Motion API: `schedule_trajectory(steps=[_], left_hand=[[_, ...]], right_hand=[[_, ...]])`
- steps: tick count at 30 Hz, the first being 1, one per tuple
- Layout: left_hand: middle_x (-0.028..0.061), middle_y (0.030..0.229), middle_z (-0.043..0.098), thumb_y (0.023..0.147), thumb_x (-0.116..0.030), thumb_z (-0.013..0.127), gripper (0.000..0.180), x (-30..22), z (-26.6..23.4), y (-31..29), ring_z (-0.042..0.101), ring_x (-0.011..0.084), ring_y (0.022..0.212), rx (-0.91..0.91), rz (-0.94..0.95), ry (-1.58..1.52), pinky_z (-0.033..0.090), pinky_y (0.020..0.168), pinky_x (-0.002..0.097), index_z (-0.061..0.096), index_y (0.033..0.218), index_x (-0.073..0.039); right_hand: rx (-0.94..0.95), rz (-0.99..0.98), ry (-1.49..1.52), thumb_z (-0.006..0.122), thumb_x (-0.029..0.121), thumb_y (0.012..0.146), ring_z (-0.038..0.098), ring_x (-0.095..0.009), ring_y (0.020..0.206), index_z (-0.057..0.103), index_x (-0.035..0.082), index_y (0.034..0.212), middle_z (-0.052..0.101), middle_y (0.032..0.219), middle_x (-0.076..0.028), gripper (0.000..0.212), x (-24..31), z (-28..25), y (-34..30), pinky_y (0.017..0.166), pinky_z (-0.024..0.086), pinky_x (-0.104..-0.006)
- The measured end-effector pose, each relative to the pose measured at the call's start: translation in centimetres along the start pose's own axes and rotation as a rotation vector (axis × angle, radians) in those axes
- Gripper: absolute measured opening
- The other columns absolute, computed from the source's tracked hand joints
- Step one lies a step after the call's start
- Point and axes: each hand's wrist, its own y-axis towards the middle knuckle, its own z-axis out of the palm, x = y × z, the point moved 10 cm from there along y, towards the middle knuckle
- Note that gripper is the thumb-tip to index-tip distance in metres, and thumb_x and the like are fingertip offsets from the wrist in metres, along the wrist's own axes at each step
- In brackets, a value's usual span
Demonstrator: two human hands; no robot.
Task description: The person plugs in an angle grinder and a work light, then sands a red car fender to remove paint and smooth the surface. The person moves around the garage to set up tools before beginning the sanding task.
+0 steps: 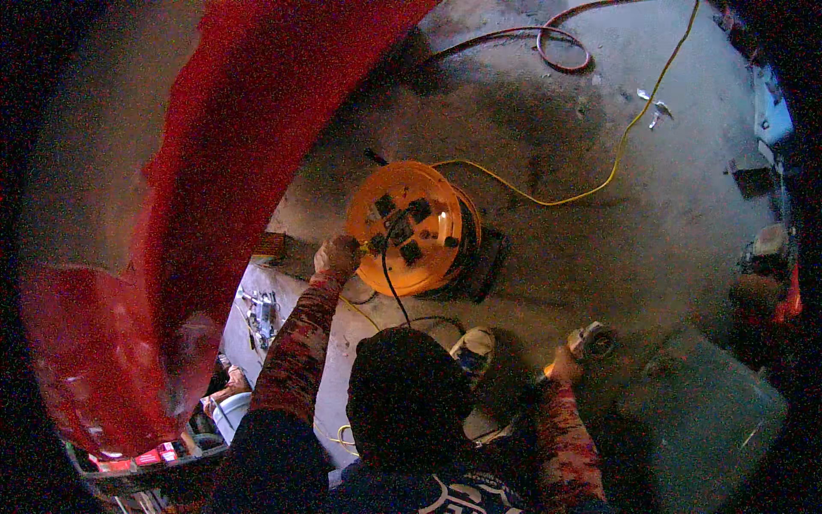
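Black cap (411, 398) nearest the lens, bottom centre, hiding the lap and part of the floor.

Big stuff first. Red panel (231, 111) fills the left side, runs top to bottom. Grey-green bin (719, 420) lower right, out past the right arm.

Orange reel (402, 227) sits on the floor about mid-view, in front of the person. Face tilted up toward them, at least 4 black outlets (411, 251) showing, so I'd say it's angled for easy reach.

Grinder (592, 341), or what looks like 1, out to the right beside the shoe (473, 351), well apart from the reel. Probably held out there to keep its head off the legs and cords.

Right hand (565, 367): fingers wrapped round the grinder's body, no visible gap. Left hand (336, 257): at the reel's left rim, fingers bunched, yellow bit at the tips. Plug, maybe; can't tell how tight the grip is or what's in it. Likely there to work at an outlet or steady the reel.

Thin stuff: black cord (388, 274) drops from the reel face toward the cap. Yellow cord (616, 167) leaves the reel's far side, curves upper right.
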Motion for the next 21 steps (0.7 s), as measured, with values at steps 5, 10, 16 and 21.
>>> schedule_trajectory(steps=[5, 10, 16, 21], left_hand=[[0.0144, 0.100, 0.074, 0.084, -0.032, 0.069, 0.024, -0.9, -0.8, 0.1, 0.072, 0.0373, 0.092, -0.130, 0.076, -0.037, 0.059, 0.078, 0.0489, 0.077, 0.098, -0.015], [0.0164, 0.099, 0.074, 0.082, -0.028, 0.068, 0.024, -0.8, -0.2, 0.8, 0.073, 0.0366, 0.092, 0.008, 0.099, 0.014, 0.060, 0.079, 0.0484, 0.077, 0.099, -0.014], [0.0181, 0.101, 0.074, 0.085, -0.027, 0.065, 0.024, -2.1, 0.0, 2.5, 0.073, 0.0365, 0.093, 0.132, 0.094, 0.110, 0.059, 0.079, 0.0493, 0.076, 0.101, -0.012], [0.0200, 0.096, 0.074, 0.085, -0.029, 0.063, 0.027, -2.5, 1.4, 4.1, 0.072, 0.0387, 0.090, 0.092, 0.217, 0.097, 0.059, 0.078, 0.0494, 0.076, 0.099, -0.010]], right_hand=[[0.397, 0.316, 0.700, 0.068, 0.024, 0.094, 0.060, -0.025, 0.114, 0.050, -0.003, 0.140, 0.052, 0.140, -0.014, 0.056, 5.2, 6.5, 5.4, 0.097, 0.050, -0.0403], [0.645, 0.144, 0.125, 0.068, 0.020, 0.093, 0.063, -0.024, 0.106, 0.054, -0.002, 0.136, 0.058, 0.132, -0.013, 0.050, 13.7, 13.4, 5.2, 0.091, 0.052, -0.0388], [0.231, -0.162, -0.966, 0.071, 0.020, 0.092, 0.067, -0.022, 0.093, 0.062, 0.004, 0.122, 0.066, 0.114, -0.009, 0.035, 14.9, 23.8, -9.0, 0.083, 0.056, -0.0373], [0.423, -0.581, -1.243, 0.074, 0.025, 0.089, 0.068, -0.022, 0.090, 0.065, 0.007, 0.113, 0.066, 0.101, -0.005, 0.031, 9.4, 34.5, -19.5, 0.082, 0.057, -0.0375]])
